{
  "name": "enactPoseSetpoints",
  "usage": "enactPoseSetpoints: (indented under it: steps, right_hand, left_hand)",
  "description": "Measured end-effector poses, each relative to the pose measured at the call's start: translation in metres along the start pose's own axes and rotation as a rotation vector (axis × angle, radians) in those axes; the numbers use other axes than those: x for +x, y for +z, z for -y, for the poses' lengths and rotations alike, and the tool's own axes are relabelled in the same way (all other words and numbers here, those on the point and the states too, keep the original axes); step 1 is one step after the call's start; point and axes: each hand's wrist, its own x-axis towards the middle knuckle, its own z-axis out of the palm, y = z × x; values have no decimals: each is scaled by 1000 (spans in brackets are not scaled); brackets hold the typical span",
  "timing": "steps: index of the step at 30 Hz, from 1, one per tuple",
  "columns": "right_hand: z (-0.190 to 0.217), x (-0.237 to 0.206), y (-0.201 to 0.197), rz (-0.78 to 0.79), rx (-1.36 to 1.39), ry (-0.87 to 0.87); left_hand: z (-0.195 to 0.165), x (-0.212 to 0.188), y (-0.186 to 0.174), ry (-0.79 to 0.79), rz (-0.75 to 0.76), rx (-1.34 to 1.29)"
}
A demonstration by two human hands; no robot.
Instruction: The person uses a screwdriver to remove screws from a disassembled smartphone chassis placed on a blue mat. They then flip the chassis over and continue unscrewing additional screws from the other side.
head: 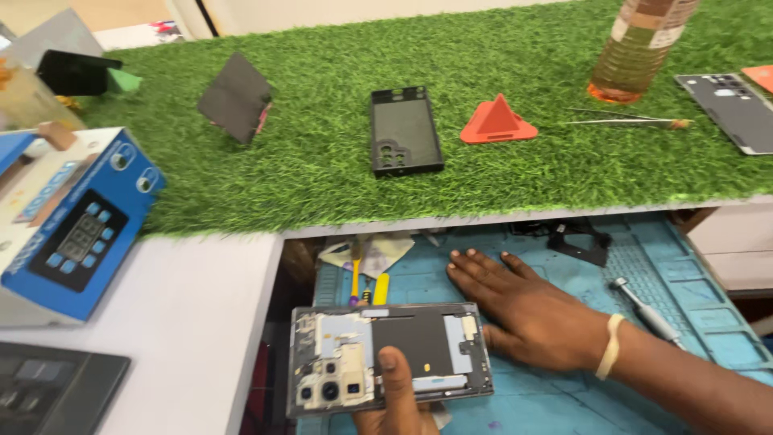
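Here, left hand (394, 395) grips opened phone (386, 354); right hand (515, 302) flat, open on mat (708, 322).

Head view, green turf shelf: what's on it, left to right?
Dark tilted panel → black phone case → orange triangular stand → tweezers → amber bottle → grey phone back cover.

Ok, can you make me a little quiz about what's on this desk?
1. True or false: the left hand holds the opened phone.
2. Where does the right hand rest? A) on the grass mat B) on the blue work mat C) on the bottle
3. What colour is the small triangular stand on the grass mat?

Key: 1 true; 2 B; 3 orange-red.
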Motion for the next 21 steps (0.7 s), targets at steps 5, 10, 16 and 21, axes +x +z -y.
enactPoseSetpoints:
  steps: [5, 10, 16, 21]
  right_hand:
    - [9, -30, -30, -166, 300, 57]
    - [14, -82, -29, -232, 605, 288]
    - [16, -123, 8, -276, 823, 775]
    - [13, -146, 46, -576, 1468, 599]
  left_hand:
    - [-3, -2, 0, -120, 60, 1]
    - [2, -4, 15, -236, 175, -63]
    - [18, -18, 40, -359, 271, -191]
    - [34, -26, 37, -396, 500, -482]
